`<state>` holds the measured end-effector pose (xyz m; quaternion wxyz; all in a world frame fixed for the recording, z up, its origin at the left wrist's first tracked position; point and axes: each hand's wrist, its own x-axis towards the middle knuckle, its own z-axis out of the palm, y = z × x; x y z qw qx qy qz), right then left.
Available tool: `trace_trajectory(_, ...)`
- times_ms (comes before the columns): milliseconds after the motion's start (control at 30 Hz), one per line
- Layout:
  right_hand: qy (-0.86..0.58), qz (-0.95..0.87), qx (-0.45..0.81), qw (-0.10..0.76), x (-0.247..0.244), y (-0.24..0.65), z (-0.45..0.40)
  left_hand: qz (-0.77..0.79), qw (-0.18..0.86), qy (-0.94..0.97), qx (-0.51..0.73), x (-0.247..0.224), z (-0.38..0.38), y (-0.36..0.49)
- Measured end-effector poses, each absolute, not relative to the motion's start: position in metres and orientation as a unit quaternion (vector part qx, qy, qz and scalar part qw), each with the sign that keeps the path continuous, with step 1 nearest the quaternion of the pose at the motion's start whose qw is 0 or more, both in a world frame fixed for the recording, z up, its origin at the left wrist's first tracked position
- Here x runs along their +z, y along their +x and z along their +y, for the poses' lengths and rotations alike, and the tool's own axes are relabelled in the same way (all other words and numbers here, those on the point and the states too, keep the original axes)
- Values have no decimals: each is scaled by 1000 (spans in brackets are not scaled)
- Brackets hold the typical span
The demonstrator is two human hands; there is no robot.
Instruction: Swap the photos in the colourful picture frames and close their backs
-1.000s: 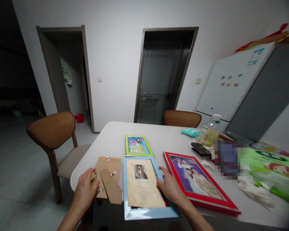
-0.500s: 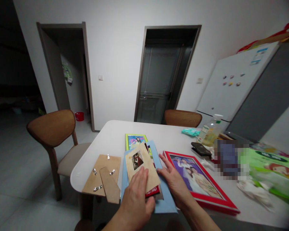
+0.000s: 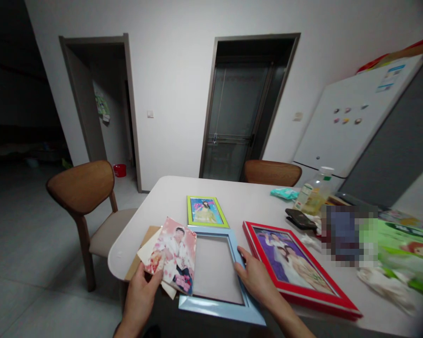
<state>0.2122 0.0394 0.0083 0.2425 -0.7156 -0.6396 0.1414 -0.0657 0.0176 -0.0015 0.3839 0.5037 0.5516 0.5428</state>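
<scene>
Pinched in my left hand (image 3: 143, 291) are several photos (image 3: 178, 253), fanned out with a pink picture on top, over the left part of the table. Beneath them shows an edge of the brown backing board (image 3: 131, 268). My right hand (image 3: 255, 274) grips the right side of a light blue frame (image 3: 218, 307), whose opening shows the white tabletop. Behind it lies a small yellow-green frame (image 3: 206, 211) with a picture of a figure in a yellow dress. A red frame (image 3: 303, 263) with a wedding photo rests just right of my right hand.
On the table's right are a bottle (image 3: 313, 192), a black phone-like object (image 3: 301, 219), a turquoise packet (image 3: 285, 193), crumpled tissues (image 3: 387, 286) and a green package (image 3: 405, 244). Wooden chairs stand left (image 3: 82, 188) and behind (image 3: 273, 172) the table (image 3: 172, 188).
My left hand has moved left with the photos, off the blue frame, whose opening now shows. The photos now cover most of the backing board. My right hand has closed on the frame's side.
</scene>
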Motion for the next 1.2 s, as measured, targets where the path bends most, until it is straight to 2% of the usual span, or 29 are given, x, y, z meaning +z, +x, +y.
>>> trace_trajectory(267, -710, -685, 60, 151, 3, 208, 41, 529, 445, 444, 570, -8, 23, -78)
trace_trajectory(433, -682, -707, 29, 185, 5, 189, 33, 507, 477, 434, 571, -12, 22, -78)
trace_trajectory(667, -580, -767, 156, 225, 13, 140, 20, 483, 503, 451, 557, -8, 19, -74)
trace_trajectory(1033, -538, -798, 160, 219, 18, 121, 16, 466, 517, 477, 537, -5, 15, -67)
trace_trajectory(1200, -527, -787, 195, 255, 19, 117, 14, 503, 471, 512, 513, 13, 3, -52)
